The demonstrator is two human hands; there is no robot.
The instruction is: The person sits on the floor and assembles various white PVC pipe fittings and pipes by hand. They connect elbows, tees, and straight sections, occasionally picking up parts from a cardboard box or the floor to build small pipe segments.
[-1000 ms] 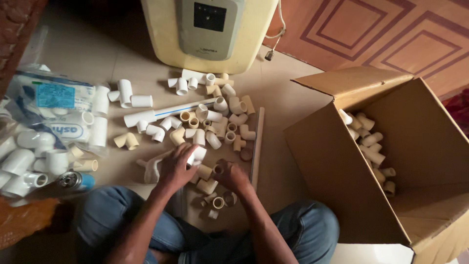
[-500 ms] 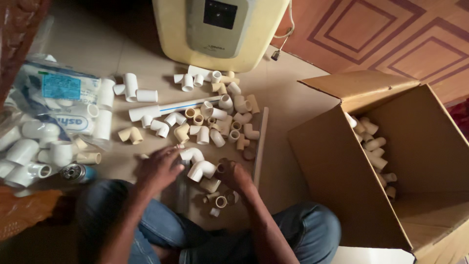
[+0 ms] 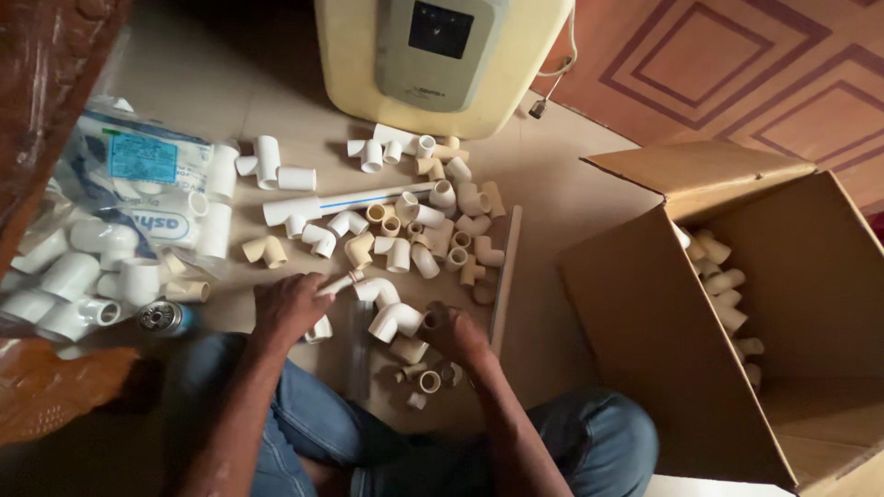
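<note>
Pipe piece [image 3: 339, 282] in left hand [image 3: 290, 308]

I sat on the floor [image 3: 571, 212], knees apart, with the loose pile of pipe fittings [image 3: 419, 225] just ahead of me. My left hand [image 3: 290, 308] rested at the pile's near left edge, a short pipe piece [image 3: 339, 282] in its fingers. My right hand [image 3: 456, 331] lay to the right of it, against an elbow fitting [image 3: 396, 319] — a few more fittings [image 3: 424, 375] sat nearer me, between my knees. A long pipe [image 3: 345, 202] lay across the pile. A thin stick [image 3: 505, 271] lay along the pile's right side. The open box [image 3: 709, 304] stood further right, fittings inside. A bag of fittings [image 3: 129, 212] lay far left, a small can [image 3: 166, 317] beside it. An appliance [image 3: 442, 55] stood behind the pile.
</note>
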